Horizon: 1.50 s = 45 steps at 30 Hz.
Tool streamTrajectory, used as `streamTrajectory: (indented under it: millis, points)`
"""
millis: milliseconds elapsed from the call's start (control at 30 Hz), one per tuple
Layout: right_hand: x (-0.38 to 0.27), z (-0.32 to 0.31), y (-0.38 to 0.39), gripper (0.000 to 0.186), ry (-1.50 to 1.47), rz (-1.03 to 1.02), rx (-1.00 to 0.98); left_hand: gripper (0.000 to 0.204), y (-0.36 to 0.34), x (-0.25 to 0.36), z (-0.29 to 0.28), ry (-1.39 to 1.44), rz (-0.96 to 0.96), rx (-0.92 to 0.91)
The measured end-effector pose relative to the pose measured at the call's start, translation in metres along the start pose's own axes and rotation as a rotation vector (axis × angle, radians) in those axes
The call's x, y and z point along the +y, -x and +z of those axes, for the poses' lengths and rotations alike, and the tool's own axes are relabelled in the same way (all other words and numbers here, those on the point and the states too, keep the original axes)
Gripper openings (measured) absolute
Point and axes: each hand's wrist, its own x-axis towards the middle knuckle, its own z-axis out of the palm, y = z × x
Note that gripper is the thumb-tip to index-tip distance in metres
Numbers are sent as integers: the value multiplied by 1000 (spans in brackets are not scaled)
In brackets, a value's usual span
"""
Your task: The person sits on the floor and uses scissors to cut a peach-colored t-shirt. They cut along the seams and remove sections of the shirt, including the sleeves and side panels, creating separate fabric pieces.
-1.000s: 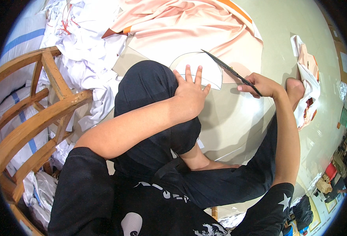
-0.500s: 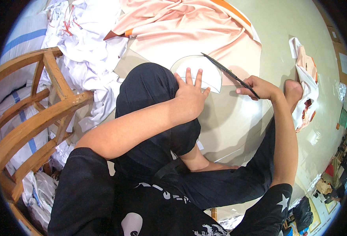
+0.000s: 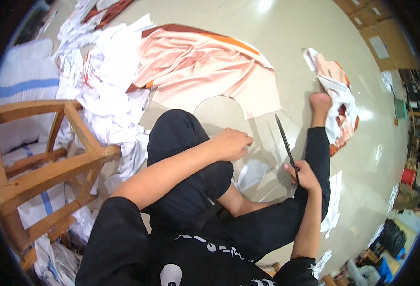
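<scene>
The fingers of my right hand [image 3: 305, 177] are wrapped around the handles of long, slim black scissors [image 3: 287, 144], their blades aimed over the glossy beige tiled floor [image 3: 372, 143] toward the near right corner of a smooth, rumpled peach fabric [image 3: 191, 71], banded orange and maroon along its far edge, with a rounded notch in its near edge. My left hand [image 3: 231, 144] has its fingers loosely curled, and whether they grip anything I cannot tell; near them is a flat, blurred white piece [image 3: 253, 174].

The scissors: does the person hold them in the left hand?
No: the right hand grips the scissors, and the left hand is well apart from them.
</scene>
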Motion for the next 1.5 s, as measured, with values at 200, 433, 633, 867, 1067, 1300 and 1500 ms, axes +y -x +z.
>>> streamTrajectory:
  millis: [200, 433, 633, 867, 1067, 1300, 1500]
  points:
    - [48, 52, 28, 47, -444, -77, 342, 35, -13, -20, 2, -298, -101, 249]
    - [51, 53, 10, 52, -415, -121, 451, 68, -29, -31, 16, -564, -288, 156]
    - [51, 55, 17, 51, -425, -129, 482, 58, 4, 27, 62, -680, 28, -117]
    - [40, 53, 15, 50, -346, -108, 572, 48, -31, 6, 19, -457, -224, -4]
    - [22, 52, 12, 50, -283, -47, 577, 49, -41, -90, -19, -591, -681, 626]
    - [31, 42, 6, 50, -220, -37, 607, 38, -48, -32, 7, -304, -120, 34]
    - [40, 47, 8, 49, -425, 1, 661, 29, -43, -30, 0, -162, -307, 629]
